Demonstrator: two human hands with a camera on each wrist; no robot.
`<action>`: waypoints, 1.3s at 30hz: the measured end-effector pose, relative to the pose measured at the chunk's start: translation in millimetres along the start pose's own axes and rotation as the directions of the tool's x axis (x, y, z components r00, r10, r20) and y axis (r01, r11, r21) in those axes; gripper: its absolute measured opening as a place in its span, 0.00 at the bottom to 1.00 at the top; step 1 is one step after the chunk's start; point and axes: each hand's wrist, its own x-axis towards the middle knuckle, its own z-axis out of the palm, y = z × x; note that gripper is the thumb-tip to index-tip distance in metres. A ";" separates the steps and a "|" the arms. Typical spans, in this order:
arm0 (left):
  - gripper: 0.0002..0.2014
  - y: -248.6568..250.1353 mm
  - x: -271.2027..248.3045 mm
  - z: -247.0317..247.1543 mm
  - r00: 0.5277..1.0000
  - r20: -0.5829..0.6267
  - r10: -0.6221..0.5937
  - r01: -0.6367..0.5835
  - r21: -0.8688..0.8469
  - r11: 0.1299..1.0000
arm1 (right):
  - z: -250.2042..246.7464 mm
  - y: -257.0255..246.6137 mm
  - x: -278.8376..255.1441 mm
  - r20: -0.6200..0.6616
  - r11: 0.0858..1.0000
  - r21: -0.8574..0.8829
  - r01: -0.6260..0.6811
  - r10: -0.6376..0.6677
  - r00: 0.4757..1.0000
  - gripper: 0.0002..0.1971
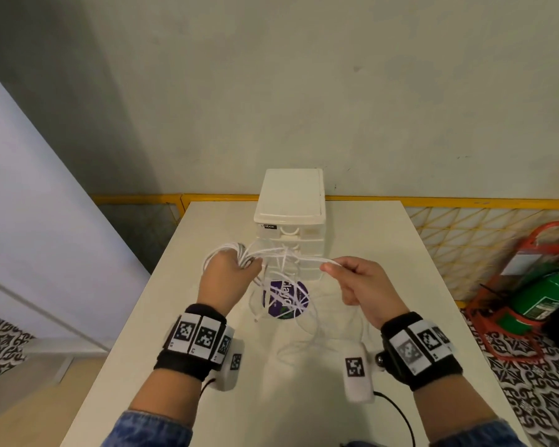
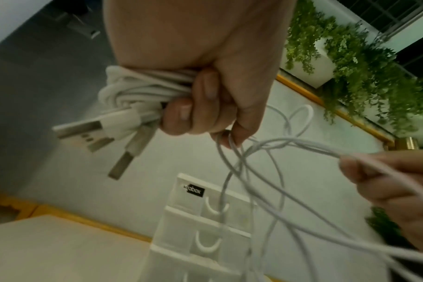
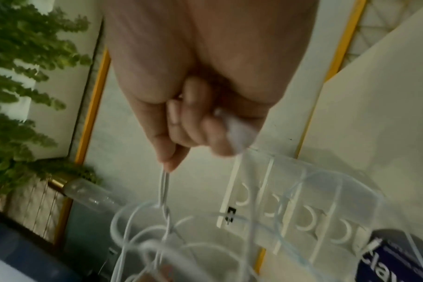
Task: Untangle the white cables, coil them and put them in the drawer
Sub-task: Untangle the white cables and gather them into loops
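Two hands work above the white table [image 1: 400,317]: the left hand [image 1: 228,279] has its fingers [image 2: 200,106] curled round coiled white cables [image 2: 133,91] with two metal plugs, while the right hand [image 1: 359,282] pinches thin loose strands. Beyond stands one plastic drawer unit [image 1: 289,214] with curved handles, its black label unreadable.

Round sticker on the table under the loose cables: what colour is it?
The round sticker is dark purple with white lettering, seen best in the head view.
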 end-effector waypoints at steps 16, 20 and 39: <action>0.17 -14.9 22.0 -26.3 0.996 0.006 0.084 -0.084 0.199 0.976 | -37.0 9.1 -4.1 -0.093 0.999 -0.041 -0.034 0.030 0.995 0.03; 0.20 -9.7 29.1 -41.5 0.970 0.007 0.241 -0.208 0.532 0.821 | -55.9 24.7 0.5 -0.090 0.723 -0.690 0.019 -0.111 0.990 0.05; 0.23 -20.9 25.4 -28.3 0.999 0.024 -0.033 0.022 0.359 0.933 | -65.9 18.8 -4.3 -0.280 0.966 -0.259 0.014 -0.089 0.956 0.12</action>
